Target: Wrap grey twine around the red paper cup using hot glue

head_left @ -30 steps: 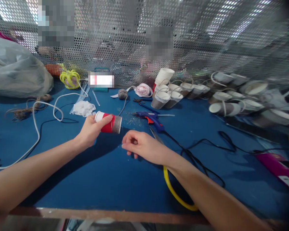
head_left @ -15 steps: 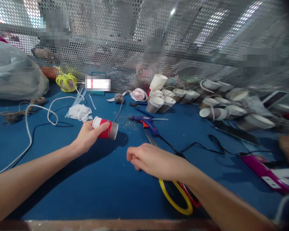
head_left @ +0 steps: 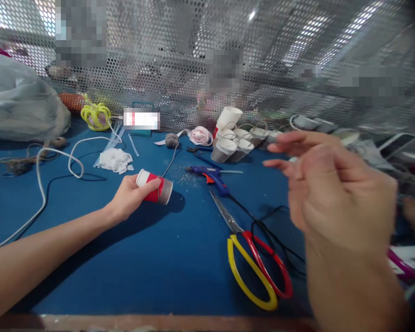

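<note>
A red and white paper cup (head_left: 154, 186) is tilted in my left hand (head_left: 126, 196), with my thumb along its upper side and fingers around it. Grey yarn is wound about its right-hand end, and a strand runs back to a small yarn ball (head_left: 171, 140). My right hand (head_left: 335, 184) is raised at the right, its fingers partly bent with gaps between the fingertips; I see nothing held. Between the hands, on the table, lie scissors (head_left: 252, 272) with yellow and red handles and a blue glue gun (head_left: 212, 177).
Several yarn-wrapped cups with handles (head_left: 224, 150) stand at the back. A pile of white material (head_left: 115, 160), a ribbon roll (head_left: 200, 135) and a white cable (head_left: 39, 184) lie on the blue table (head_left: 159, 276). A plastic bag (head_left: 24, 103) sits at the left; perforated metal (head_left: 180, 60) rises behind.
My right hand has risen from above the scissors to the right, its fingers spreading from a curled shape. The scissors are now uncovered. My left hand and the cup have shifted slightly right.
</note>
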`<state>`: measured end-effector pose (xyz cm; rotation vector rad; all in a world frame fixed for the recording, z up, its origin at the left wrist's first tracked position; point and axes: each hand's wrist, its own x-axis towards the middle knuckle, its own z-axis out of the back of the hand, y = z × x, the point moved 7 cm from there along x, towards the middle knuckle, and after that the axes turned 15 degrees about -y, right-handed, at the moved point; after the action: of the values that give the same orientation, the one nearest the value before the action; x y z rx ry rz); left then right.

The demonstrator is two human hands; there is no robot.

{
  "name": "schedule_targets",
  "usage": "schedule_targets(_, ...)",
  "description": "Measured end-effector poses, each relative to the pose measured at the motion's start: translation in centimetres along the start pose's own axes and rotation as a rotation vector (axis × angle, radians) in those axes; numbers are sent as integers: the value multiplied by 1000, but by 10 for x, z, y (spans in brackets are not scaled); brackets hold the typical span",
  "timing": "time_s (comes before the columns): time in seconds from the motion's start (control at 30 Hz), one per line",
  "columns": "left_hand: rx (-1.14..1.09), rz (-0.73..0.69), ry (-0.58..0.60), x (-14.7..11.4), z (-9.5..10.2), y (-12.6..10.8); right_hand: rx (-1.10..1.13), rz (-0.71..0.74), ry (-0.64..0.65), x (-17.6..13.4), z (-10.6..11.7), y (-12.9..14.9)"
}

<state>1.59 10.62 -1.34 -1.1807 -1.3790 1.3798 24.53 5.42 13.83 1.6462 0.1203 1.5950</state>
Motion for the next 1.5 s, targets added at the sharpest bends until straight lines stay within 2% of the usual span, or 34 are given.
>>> schedule_targets(0.07,30,-23,52,-8,-5,-4,178,-122,10,-7,-17,-9)
schedule_targets(0.1,44,-44,86,-13,-7,-7,216,-178,84,-14,-31,-15)
schedule_targets(0.17,45,-103,138,-23,-10,-15,223,-332,296,-33,-62,-29)
schedule_targets(0.23,48,-170,161,-28,-10,-23,187,-566,515,-60,-86,-46)
schedule_targets(0.3,28,-219,123,-28,-6,-29,53,-751,711,-84,-94,-60)
schedule_targets(0.33,7,-229,83,-26,-3,-31,-15,-791,822,-95,-95,-61)
schedule_targets(0.43,-91,-183,-39,-13,5,-30,-119,-735,1161,-114,-87,-44)
schedule_targets(0.53,-176,-78,-86,-2,7,-20,-99,-622,1340,-115,-76,-17)
schedule_targets(0.6,-198,-11,-101,2,7,-12,-118,-514,1315,-101,-70,-12)
schedule_targets(0.63,-198,12,-103,3,6,-10,-180,-458,1236,-88,-68,-19)
schedule_targets(0.67,-195,23,-104,4,6,-8,-280,-428,1122,-73,-64,-32)
schedule_targets(0.77,-163,1,-89,2,5,-6,-784,-355,624,-26,-38,-88)
schedule_targets(0.8,-143,-11,-77,1,4,-6,-900,-336,567,-20,-34,-104)
schedule_targets(0.93,-10,-77,6,-6,-2,-4,-910,-348,622,-31,-44,-155)
schedule_targets(1.1,115,-147,113,-15,-10,-5,-871,-416,557,-42,-44,-168)
schedule_targets(1.23,155,-168,146,-15,-12,-4,-745,-508,450,-35,-37,-153)
schedule_targets(1.33,200,-177,166,-14,-12,-4,-500,-585,398,-30,-34,-130)
schedule_targets(1.43,243,-166,185,-14,-12,-3,-123,-803,437,-38,-39,-108)
schedule_targets(1.5,255,-144,183,-14,-12,-3,-90,-816,507,-46,-41,-93)
